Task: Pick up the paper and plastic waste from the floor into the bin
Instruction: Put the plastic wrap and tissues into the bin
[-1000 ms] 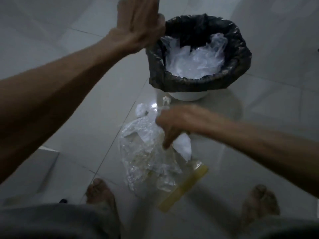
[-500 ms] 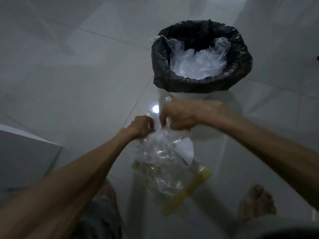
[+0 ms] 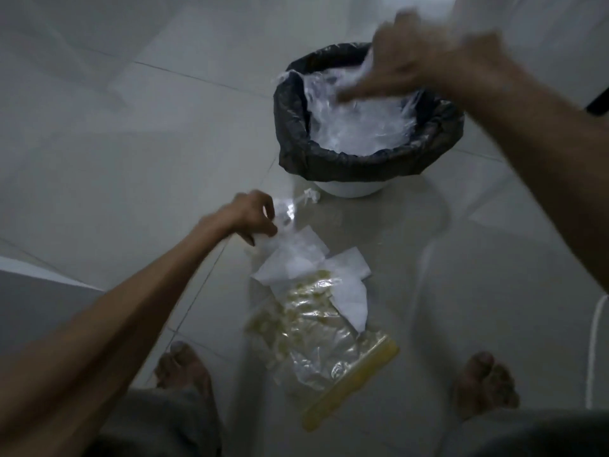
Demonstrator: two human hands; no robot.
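Left hand point(image 3: 251, 215): grip pinched on clear plastic scrap point(image 3: 286, 211) low over the floor point(image 3: 99, 159). Paper pieces point(image 3: 306, 262) and zip bag point(image 3: 316, 344) lie on floor. Right hand point(image 3: 418, 61), blurred, over bin point(image 3: 362, 166); grip state unclear.

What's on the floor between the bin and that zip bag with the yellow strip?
In the head view, white paper sheets and a small crumpled clear plastic scrap lie between the bin and the zip bag.
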